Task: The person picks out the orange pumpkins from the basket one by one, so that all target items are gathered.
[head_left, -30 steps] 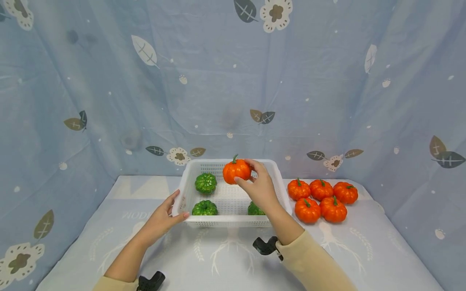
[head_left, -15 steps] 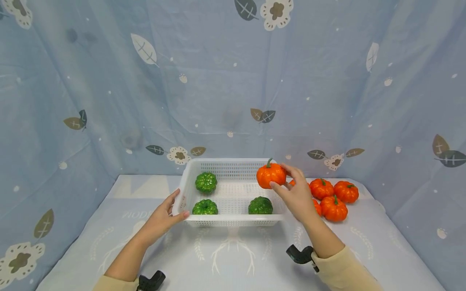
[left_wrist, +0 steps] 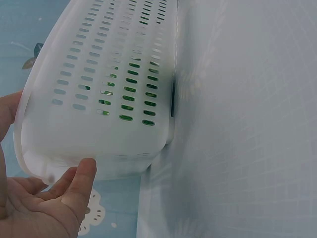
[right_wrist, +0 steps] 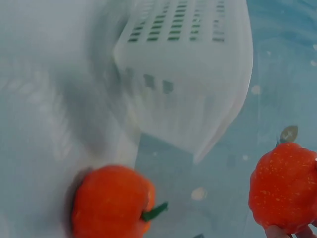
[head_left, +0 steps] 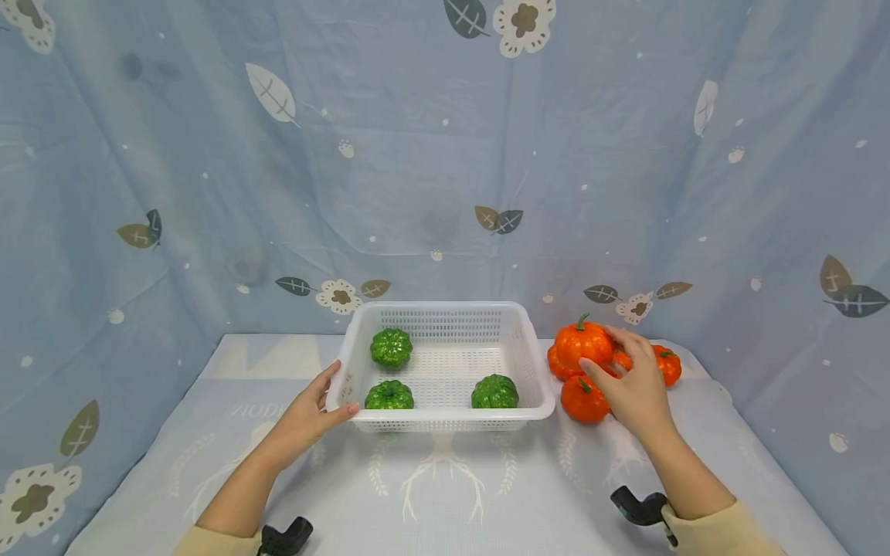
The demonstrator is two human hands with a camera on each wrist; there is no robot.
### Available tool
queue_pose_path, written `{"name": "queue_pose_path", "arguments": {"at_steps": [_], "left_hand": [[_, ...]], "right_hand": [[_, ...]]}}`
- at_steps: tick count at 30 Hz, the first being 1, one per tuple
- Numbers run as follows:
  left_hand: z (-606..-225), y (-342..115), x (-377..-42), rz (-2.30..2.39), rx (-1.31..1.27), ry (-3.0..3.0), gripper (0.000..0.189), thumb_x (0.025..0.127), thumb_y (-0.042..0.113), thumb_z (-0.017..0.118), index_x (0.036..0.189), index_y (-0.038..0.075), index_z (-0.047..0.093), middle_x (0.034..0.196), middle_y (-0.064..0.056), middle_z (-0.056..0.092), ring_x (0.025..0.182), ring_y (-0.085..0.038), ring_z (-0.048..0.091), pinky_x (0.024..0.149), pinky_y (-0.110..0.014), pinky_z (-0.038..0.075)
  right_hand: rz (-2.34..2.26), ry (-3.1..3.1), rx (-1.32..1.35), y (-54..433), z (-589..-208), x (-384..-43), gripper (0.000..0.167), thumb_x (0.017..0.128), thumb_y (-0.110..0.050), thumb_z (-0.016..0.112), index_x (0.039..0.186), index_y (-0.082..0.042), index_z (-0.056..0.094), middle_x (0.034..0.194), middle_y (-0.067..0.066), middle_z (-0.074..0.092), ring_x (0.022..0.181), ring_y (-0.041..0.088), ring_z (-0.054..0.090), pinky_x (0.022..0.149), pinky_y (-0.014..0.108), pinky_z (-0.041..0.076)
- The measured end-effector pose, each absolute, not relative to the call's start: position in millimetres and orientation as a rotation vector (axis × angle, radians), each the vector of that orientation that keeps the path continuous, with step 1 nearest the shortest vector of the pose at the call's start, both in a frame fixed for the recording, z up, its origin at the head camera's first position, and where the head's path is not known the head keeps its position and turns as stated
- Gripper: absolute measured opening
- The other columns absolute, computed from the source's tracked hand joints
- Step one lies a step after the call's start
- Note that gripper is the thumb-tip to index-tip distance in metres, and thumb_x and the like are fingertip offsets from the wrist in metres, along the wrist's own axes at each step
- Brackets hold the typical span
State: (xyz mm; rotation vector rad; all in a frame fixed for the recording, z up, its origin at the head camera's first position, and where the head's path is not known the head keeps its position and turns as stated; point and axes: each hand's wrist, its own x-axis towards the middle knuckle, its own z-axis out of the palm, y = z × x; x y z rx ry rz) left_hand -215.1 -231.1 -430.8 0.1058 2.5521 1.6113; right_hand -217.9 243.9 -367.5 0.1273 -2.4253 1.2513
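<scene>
My right hand (head_left: 636, 386) pinches an orange toy pumpkin (head_left: 582, 344) with a green stem, held above the group of other orange pumpkins right of the basket. The right wrist view shows this pumpkin (right_wrist: 285, 188) at the lower right, with fingertips under it. At the near left corner of a white plastic basket (head_left: 445, 415), my left hand (head_left: 299, 425) grips the rim, thumb at the front edge and fingers along the side. Inside the basket lie three green pumpkins: one back left (head_left: 391, 347), one front left (head_left: 389, 395) and one front right (head_left: 494, 391).
Several orange pumpkins, among them a front one (head_left: 585, 399) and a far right one (head_left: 667, 365), sit on the pale patterned tablecloth (head_left: 445, 494), partly hidden by the right hand. A blue printed curtain (head_left: 431, 154) rises behind the table and along both sides.
My right hand has carried the orange pumpkin rightward, from over the basket to above the orange group. The left hand has stayed on the basket rim.
</scene>
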Motion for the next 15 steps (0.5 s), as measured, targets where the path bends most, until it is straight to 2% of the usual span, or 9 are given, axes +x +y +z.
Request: {"name": "queue_pose_path", "arguments": {"at_steps": [6, 8, 10, 13, 15], "left_hand": [[-431.6, -231.8, -215.1, 1.609, 0.105, 2.557, 0.105, 0.089, 0.043, 0.075, 0.163, 0.017, 0.004, 0.164, -0.023, 0.014, 0.146, -0.043, 0.026, 0.106, -0.056, 0.042], [-431.8, -232.0, -214.8, 1.609, 0.106, 2.559, 0.105, 0.09, 0.043, 0.075, 0.163, 0.017, 0.004, 0.164, -0.023, 0.015, 0.146, -0.043, 0.026, 0.106, -0.056, 0.042], [-432.2, -232.1, -214.9, 1.608, 0.105, 2.562, 0.105, 0.09, 0.043, 0.075, 0.163, 0.017, 0.004, 0.164, -0.023, 0.015, 0.146, -0.043, 0.026, 0.106, -0.056, 0.042], [-432.8, -232.2, -215.9, 1.616, 0.104, 2.555, 0.105, 0.089, 0.043, 0.075, 0.163, 0.017, 0.004, 0.164, -0.023, 0.015, 0.146, -0.042, 0.026, 0.107, -0.056, 0.041], [-432.9, -232.0, -216.3, 1.619, 0.102, 2.551, 0.105, 0.089, 0.043, 0.075, 0.163, 0.017, 0.005, 0.164, -0.022, 0.015, 0.147, -0.042, 0.026, 0.107, -0.056, 0.041]], "right_hand": [[1.203, -2.465, 0.045, 270.5, -370.8, -211.7, 0.075, 0.091, -0.028, 0.076, 0.151, 0.0, 0.041, 0.141, 0.025, 0.039, 0.126, 0.042, 0.046, 0.094, 0.047, 0.045], [1.209, -2.465, 0.023, 278.3, -373.0, -210.2, 0.073, 0.092, -0.028, 0.075, 0.15, 0.001, 0.042, 0.142, 0.025, 0.038, 0.125, 0.041, 0.047, 0.093, 0.039, 0.049], [1.202, -2.465, 0.008, 286.1, -375.4, -208.5, 0.07, 0.092, -0.027, 0.075, 0.148, 0.002, 0.045, 0.141, 0.024, 0.039, 0.123, 0.039, 0.047, 0.091, 0.025, 0.051], [1.174, -2.465, -0.03, 297.7, -378.2, -205.3, 0.067, 0.092, -0.028, 0.075, 0.145, 0.003, 0.048, 0.139, 0.024, 0.041, 0.121, 0.037, 0.047, 0.081, 0.005, 0.046], [1.167, -2.471, -0.072, 305.4, -379.9, -203.3, 0.068, 0.092, -0.03, 0.074, 0.146, 0.002, 0.046, 0.14, 0.025, 0.039, 0.122, 0.039, 0.045, 0.077, 0.001, 0.044]]}}
